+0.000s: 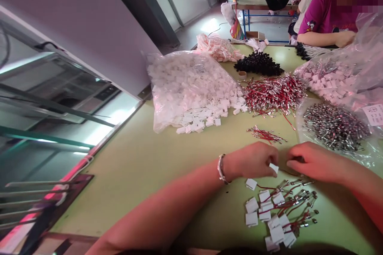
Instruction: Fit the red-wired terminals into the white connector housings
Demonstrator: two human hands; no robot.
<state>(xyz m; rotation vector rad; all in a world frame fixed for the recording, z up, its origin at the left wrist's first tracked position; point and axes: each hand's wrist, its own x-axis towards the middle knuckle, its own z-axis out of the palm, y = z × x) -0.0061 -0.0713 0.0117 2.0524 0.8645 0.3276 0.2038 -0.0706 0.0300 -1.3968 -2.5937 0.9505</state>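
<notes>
Over the green tabletop, my left hand (254,160) pinches a small white plastic connector housing (273,168) between thumb and fingers. Just to its right, my right hand (311,162) has its fingers curled inward, facing the left; whatever it grips is hidden. In front of both hands lie several white housings (277,234) joined to short red wires (295,207) with shiny metal and glass-like ends. Beyond the hands rests a small bunch of red wires (266,134) with metal terminals.
A clear bag of white housings (191,87) spills at the left. Behind are a red wire heap (273,93), black connectors (259,63) and a tape roll (242,75). Metal-ended parts (336,127) lie on plastic at right. Across the table sits a person in a purple shirt (324,18).
</notes>
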